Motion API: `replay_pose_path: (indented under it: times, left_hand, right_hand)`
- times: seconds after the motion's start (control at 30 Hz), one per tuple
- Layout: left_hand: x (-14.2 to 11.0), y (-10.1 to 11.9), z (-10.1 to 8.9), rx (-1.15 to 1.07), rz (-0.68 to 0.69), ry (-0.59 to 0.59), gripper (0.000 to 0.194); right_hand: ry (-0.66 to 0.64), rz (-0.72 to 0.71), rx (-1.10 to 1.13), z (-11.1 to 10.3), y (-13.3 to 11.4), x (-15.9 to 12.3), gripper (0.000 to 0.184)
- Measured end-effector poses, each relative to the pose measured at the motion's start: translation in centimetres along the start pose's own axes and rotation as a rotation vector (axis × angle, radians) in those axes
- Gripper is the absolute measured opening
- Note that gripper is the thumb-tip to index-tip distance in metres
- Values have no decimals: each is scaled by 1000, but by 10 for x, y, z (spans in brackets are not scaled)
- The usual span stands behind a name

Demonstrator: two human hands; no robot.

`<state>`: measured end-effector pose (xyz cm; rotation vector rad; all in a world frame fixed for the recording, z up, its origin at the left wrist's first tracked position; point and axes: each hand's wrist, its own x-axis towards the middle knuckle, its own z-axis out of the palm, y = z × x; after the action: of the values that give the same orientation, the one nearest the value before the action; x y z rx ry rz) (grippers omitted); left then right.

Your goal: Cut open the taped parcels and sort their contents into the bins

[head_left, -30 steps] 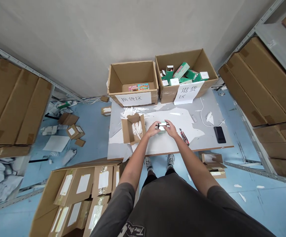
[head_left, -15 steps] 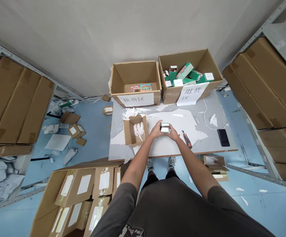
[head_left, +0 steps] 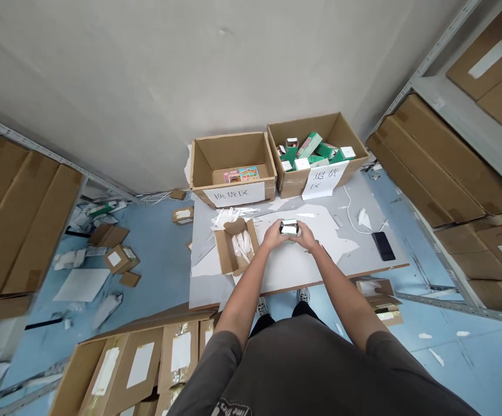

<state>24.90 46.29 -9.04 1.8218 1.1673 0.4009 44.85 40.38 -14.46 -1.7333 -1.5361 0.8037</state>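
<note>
Both hands hold a small white-and-green box (head_left: 290, 227) above the table, its pale end facing up. My left hand (head_left: 273, 234) closes on its left side, and my right hand (head_left: 305, 236) grips the right side. To the left stands an open brown carton (head_left: 221, 249) with white-wrapped pieces (head_left: 242, 244) inside. A red-and-black utility knife (head_left: 323, 248) lies on the table, mostly hidden behind my right forearm. What the small box contains is too small to make out.
Two large cartons stand at the back: the left carton (head_left: 233, 141) holds colourful packs (head_left: 241, 174), the right carton (head_left: 357, 164) several green boxes (head_left: 309, 144). A phone (head_left: 383, 247) and white cable (head_left: 350, 211) lie right on the table (head_left: 203, 292). Parcels (head_left: 140, 365) fill a big carton lower left.
The view has tilted up, so the table and cartons sit lower in the picture. Both hands keep hold of the small box, and my right forearm now covers most of the knife.
</note>
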Motion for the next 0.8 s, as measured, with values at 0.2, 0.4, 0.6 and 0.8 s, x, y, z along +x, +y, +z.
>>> replay_pose_path:
  times: [0.2, 0.4, 0.6, 0.8]
  left_hand:
    - [51, 95, -71, 114, 234, 110, 70]
    - [154, 208, -128, 181, 413, 212, 73]
    - [273, 275, -139, 185, 412, 259, 72]
    - [372, 256, -123, 111, 313, 257, 92]
  right_hand:
    - [148, -177, -22, -84, -61, 71, 81]
    - [247, -332, -70, -201, -107, 190, 85]
    - [238, -371, -84, -284, -97, 304, 83]
    - [137, -309, -3, -299, -44, 386, 112]
